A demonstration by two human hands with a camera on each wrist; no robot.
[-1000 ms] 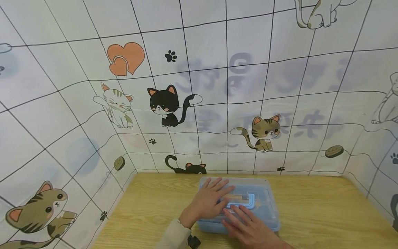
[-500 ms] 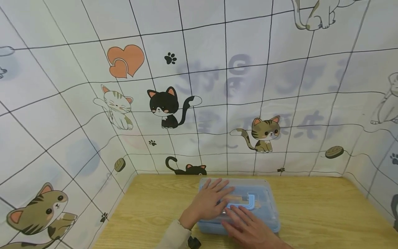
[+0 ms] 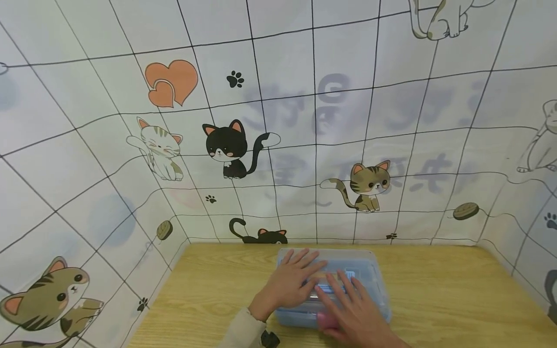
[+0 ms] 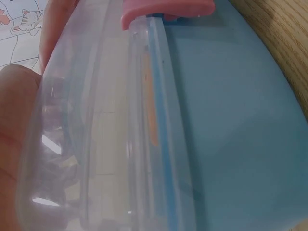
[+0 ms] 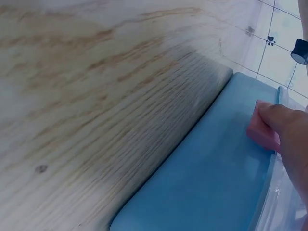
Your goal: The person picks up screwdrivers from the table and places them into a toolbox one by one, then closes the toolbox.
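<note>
A blue plastic storage box (image 3: 296, 318) with a clear lid (image 3: 372, 266) sits on the table. My left hand (image 3: 289, 282) lies across the left of the lid, its fingers spread and straight. Over the lid's right half, the fingers of my right hand (image 3: 354, 311) reach forward, partly covering the blue handle (image 3: 349, 275). At the front side, the right thumb (image 5: 279, 118) presses on the pink latch (image 5: 262, 132). That latch also shows at the top of the left wrist view, flared out over the blue wall. Tan contents show dimly through the lid.
A wood-grain table (image 3: 444, 290) extends on both sides of the box. White cloth walls (image 3: 291, 121) with grid lines and cartoon cats rise at the back and sides. A dark wrist device (image 3: 270, 339) is at my left cuff (image 3: 243, 328).
My right hand has slid forward over the lid, covering more of the handle. The pink latch now shows at the box's front beside the right thumb. My left hand has stayed in place.
</note>
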